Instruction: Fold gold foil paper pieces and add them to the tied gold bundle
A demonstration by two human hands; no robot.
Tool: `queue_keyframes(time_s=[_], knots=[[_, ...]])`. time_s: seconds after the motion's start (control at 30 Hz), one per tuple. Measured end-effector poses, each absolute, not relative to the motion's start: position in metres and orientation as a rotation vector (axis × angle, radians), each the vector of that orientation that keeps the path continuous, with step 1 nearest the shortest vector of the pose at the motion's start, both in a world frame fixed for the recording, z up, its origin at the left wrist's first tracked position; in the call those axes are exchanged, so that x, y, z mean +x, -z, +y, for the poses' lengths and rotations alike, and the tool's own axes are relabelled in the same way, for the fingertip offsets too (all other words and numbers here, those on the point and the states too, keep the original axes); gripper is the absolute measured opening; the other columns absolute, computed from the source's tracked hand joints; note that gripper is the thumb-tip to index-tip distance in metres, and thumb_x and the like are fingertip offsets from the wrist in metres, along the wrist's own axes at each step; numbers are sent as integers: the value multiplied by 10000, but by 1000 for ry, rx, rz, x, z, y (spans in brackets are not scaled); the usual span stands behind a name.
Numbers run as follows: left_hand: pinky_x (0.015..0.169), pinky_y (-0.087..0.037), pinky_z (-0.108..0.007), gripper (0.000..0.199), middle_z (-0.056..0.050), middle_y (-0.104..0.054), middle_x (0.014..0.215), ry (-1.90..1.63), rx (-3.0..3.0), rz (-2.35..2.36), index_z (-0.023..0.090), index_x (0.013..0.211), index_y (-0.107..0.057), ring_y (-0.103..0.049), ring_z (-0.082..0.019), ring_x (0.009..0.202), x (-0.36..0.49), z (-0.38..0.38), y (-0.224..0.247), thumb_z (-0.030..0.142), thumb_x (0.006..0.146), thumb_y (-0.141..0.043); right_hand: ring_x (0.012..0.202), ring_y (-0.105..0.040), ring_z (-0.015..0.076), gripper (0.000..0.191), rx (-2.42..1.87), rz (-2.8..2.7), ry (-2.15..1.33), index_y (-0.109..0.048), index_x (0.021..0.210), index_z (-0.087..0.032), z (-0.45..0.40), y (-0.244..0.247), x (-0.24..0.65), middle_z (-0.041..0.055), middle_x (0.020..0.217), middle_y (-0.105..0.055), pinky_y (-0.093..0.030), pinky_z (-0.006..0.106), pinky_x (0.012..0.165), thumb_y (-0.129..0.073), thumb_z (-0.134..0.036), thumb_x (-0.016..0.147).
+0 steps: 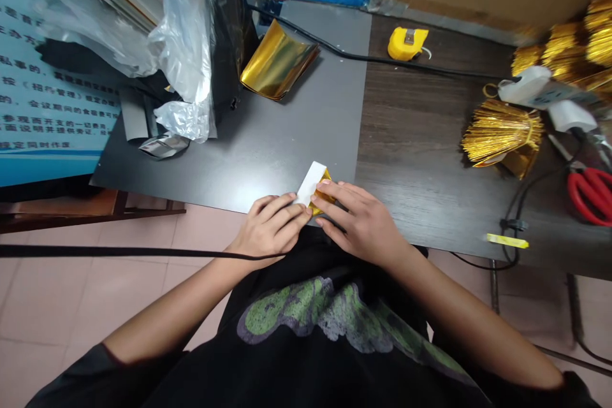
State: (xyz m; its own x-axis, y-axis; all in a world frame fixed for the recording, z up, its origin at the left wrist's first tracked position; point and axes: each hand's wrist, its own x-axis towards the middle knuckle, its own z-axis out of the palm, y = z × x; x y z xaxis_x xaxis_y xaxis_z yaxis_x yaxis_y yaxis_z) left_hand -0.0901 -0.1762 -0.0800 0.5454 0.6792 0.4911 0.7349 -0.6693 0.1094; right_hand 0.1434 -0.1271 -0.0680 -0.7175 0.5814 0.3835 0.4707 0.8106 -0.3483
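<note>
At the table's front edge, a small piece of gold foil paper lies folded, with its white back turned up in a strip. My left hand has its fingertips on the lower left of this paper, holding it against the tabletop. From the other side, the bent fingers of my right hand press on the gold part and the fold. Parts of the paper are hidden under my fingers. Farther back lies a curled stack of gold foil sheets.
A yellow tape measure sits near the cardboard box. To the right are a tied gold foil bundle, a white power strip, red-handled scissors and a yellow strip. Plastic bags stand at the left. A black cable crosses the back.
</note>
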Motion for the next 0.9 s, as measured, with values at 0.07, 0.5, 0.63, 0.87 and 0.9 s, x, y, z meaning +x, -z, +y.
queue_keyframes(time_s=[0.07,0.5,0.63,0.87,0.9], knots=[[947,-472,-354,205,-41,-784,1035,837,-2733,-1184,162,1126,-690,-684,-214,1127,-87,-175,79,109,954,-590,1197,-707,285,212,-755,-2473,-339,-739,1140,-123,-123,72,142,138,1249,-745,-593,471,1054,-609,-201,992],[803,-436,-339,61,-18,-730,969,873,-2980,-1418,217,983,-717,-601,-192,967,-89,-156,60,238,975,-661,1287,-657,247,240,-543,-2473,-557,-738,1027,-164,-88,77,145,126,1304,-723,-536,446,1143,-523,-64,991],[781,-407,-334,105,-14,-712,953,789,-3071,-1370,206,951,-698,-548,-185,914,-87,-146,54,254,1000,-618,1308,-641,246,172,-497,-2493,-672,-741,1056,-186,-83,73,146,126,1324,-713,-510,482,1166,-577,-177,1003],[792,-396,-344,137,-29,-664,954,687,-3076,-1474,198,952,-660,-523,-198,905,-83,-140,52,280,1018,-574,1392,-566,265,203,-498,-2536,-754,-735,1110,-175,-85,68,151,152,1409,-649,-457,525,1197,-563,-188,1002],[791,-395,-348,146,-31,-660,947,678,-3060,-1502,197,946,-660,-522,-202,903,-82,-140,52,285,1019,-570,1393,-564,266,204,-499,-2544,-757,-736,1108,-176,-85,68,151,151,1416,-644,-453,527,1199,-561,-196,1005]])
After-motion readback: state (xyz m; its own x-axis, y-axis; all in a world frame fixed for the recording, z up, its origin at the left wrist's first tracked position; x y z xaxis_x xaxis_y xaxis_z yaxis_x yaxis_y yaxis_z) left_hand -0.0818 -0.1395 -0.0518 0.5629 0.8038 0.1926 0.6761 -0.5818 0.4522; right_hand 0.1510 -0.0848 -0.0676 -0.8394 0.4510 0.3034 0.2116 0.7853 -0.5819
